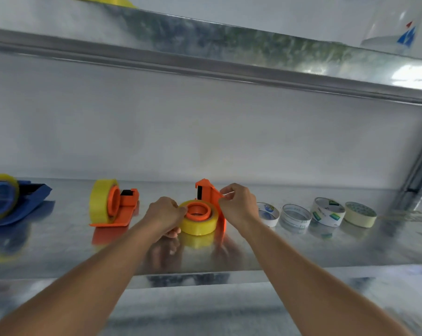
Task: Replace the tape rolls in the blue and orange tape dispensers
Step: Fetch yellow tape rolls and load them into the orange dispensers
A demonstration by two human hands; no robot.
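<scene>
An orange tape dispenser [208, 194] lies on its side at the middle of the metal shelf [302, 253], with a yellow tape roll [200, 223] on its orange hub. My left hand [165, 215] grips the left side of that roll. My right hand [238, 204] pinches something small at the dispenser's right edge, probably the tape end. A second orange dispenser [119, 206] with a yellow roll stands upright to the left. A blue dispenser [18, 202] with a yellow roll sits at the far left.
Several empty or thin tape cores line the shelf to the right: white ones [268, 213], a clear one [294, 215], a printed one [327, 210] and a cream roll [360, 213]. An upper shelf's edge [205, 69] overhangs. A metal upright [416, 180] stands at right.
</scene>
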